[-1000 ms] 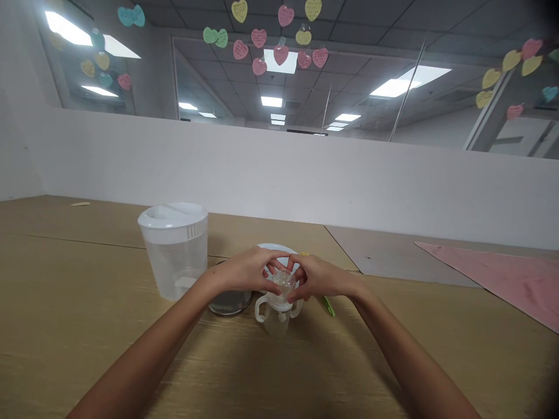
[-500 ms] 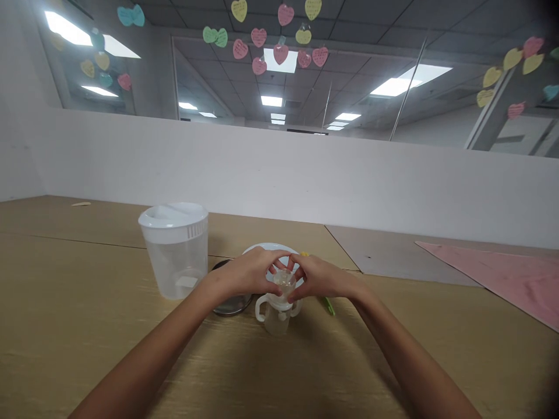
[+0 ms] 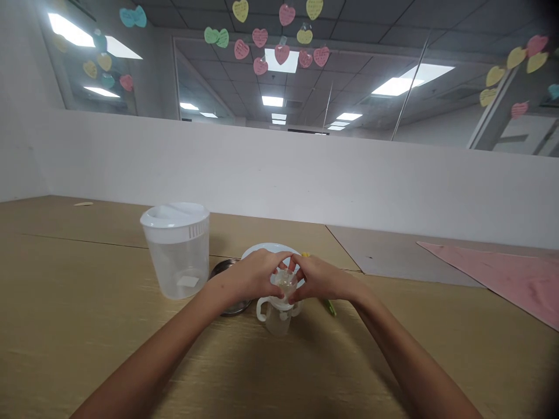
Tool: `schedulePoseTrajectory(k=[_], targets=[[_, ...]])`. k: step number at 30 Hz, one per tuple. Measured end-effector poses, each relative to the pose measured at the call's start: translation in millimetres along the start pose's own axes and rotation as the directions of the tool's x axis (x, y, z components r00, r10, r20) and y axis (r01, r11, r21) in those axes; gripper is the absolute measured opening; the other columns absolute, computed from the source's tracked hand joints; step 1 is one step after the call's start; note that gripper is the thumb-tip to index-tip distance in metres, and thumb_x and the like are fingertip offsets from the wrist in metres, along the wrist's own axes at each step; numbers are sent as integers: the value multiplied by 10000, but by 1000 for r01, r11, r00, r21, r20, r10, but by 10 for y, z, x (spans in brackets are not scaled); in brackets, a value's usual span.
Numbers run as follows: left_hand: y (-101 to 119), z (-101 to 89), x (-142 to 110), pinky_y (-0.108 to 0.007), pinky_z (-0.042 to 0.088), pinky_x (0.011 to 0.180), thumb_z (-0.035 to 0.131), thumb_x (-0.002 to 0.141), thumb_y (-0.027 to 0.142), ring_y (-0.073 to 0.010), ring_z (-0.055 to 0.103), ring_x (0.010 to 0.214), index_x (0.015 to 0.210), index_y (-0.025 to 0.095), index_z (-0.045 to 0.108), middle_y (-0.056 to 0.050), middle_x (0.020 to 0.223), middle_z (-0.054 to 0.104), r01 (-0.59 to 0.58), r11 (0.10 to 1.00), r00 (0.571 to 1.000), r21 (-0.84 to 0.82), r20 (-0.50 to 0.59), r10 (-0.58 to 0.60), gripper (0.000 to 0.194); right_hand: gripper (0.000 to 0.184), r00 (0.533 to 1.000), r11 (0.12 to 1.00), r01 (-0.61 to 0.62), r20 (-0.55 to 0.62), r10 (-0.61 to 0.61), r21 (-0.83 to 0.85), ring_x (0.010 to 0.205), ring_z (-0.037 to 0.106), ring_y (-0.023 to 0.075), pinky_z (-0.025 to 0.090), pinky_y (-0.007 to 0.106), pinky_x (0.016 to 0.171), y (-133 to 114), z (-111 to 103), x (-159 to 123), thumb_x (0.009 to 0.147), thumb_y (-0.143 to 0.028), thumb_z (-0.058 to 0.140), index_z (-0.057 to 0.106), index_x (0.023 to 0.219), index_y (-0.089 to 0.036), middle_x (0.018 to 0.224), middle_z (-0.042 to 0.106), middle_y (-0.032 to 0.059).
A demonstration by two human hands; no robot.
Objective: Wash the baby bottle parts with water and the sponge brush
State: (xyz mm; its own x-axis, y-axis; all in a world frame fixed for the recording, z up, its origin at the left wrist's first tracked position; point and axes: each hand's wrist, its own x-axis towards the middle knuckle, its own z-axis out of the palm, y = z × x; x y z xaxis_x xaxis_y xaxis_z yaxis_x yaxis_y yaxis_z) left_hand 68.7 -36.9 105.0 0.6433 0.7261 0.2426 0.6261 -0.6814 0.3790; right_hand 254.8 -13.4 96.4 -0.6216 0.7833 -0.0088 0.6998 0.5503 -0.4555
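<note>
A small translucent cup (image 3: 278,321) with two white side handles stands upright on the table in front of me. At its top sits a clear rounded lid (image 3: 286,280). My left hand (image 3: 257,274) curves round the lid's left side, with the thumb low and the fingers over the far side. From the right, my right hand (image 3: 318,277) grips the same lid in a like way. The fingertips of both hands meet behind it. Whether the lid is seated on the cup or slightly raised, I cannot tell.
Left of the hands stands a tall clear plastic container (image 3: 179,262) with a white lid. A white plate (image 3: 269,248) and a round metal dish (image 3: 219,267) are partly hidden behind my hands. A green-and-yellow utensil (image 3: 331,307) lies at the right. Pink cloth-like sheet (image 3: 502,273) covers the far right.
Both hands stay round the clear lid, with only a slight shift of the fingers. The whole view has moved a few pixels to the right.
</note>
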Motion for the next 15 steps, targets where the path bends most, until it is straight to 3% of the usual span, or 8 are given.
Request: schedulePoseTrajectory(k=[6,15], targets=[[59,14,-1,-231,375,632,646,657,204,-185,567,845,950,214,519,-10,936,615,-69,998,998,16,-7,69,320,507,1000,999,7,-13,-8,-32,807,550,183,412,260,616,11,28,-11,600,-406,692,470,1014,-216,939,582,20],[14,52,24,-231,363,611,664,632,245,-180,556,832,957,212,498,-10,931,598,-58,998,998,30,-21,58,367,484,999,997,-11,-37,8,-75,778,543,184,406,262,610,-20,29,-11,587,-406,694,472,961,-193,901,592,29]])
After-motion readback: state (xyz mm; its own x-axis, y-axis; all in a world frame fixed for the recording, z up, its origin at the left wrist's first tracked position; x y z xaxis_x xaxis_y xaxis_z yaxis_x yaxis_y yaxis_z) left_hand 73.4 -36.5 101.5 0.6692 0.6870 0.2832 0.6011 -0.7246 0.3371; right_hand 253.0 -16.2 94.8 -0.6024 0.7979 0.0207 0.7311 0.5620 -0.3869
